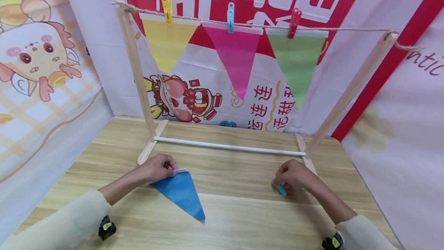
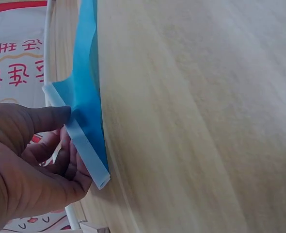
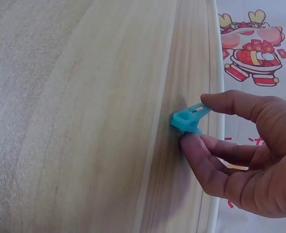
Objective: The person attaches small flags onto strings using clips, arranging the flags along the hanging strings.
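Observation:
My left hand [image 1: 157, 169] pinches the white top edge of a blue triangular pennant [image 1: 184, 194], whose tip points toward the front of the table. In the left wrist view the thumb presses on the white strip [image 2: 87, 150] with the fingers behind it. Between thumb and fingers of my right hand [image 1: 293, 173] is a light blue clothespin [image 3: 189, 119], held low over the table. Beyond both hands, a yellow pennant [image 1: 170, 43], a pink pennant [image 1: 237, 55] and a green pennant [image 1: 298, 63] hang from a rope [image 1: 215, 22].
The rope spans a left wooden post [image 1: 137, 72] and a right wooden post [image 1: 354, 92], joined low down by a white rod [image 1: 225, 146]. Yellow [image 1: 167, 7], blue [image 1: 230, 16] and red [image 1: 295, 22] clothespins sit on the rope. A printed cloth backdrop [image 1: 90, 41] stands behind the wooden table [image 1: 243, 219].

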A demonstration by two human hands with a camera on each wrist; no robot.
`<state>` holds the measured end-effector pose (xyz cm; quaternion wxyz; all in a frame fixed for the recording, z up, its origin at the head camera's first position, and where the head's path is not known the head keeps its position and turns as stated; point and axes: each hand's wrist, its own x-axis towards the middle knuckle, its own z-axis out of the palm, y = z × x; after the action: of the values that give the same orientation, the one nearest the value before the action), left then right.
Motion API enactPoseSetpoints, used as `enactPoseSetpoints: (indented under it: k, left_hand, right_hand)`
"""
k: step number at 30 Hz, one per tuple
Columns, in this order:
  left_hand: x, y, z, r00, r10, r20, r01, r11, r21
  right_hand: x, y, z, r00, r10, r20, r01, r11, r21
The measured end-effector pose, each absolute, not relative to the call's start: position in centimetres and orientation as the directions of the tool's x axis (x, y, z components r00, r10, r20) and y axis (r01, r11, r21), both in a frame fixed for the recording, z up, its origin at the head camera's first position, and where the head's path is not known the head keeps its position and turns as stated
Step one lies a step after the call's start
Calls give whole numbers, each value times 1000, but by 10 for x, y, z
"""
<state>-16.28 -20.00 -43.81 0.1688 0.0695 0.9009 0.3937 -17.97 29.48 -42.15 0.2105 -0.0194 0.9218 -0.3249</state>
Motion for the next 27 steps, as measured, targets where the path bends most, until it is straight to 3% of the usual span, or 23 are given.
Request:
enactPoseSetpoints:
  k: [9, 22, 27]
  left_hand:
    - [-171, -190, -430, -935, 297, -196, 51, 657, 752]
    - [-182, -183, -413, -922, 197, -333, -88, 732, 676]
    - [-184, -180, -411, -926, 215, -311, -82, 688, 721]
  right_hand:
    - [-182, 303, -423, -865, -331, -377, 67, 669, -740]
    - [-183, 304, -427, -862, -321, -391, 97, 654, -750]
    - [-183, 304, -427, -860, -334, -386, 96, 637, -765]
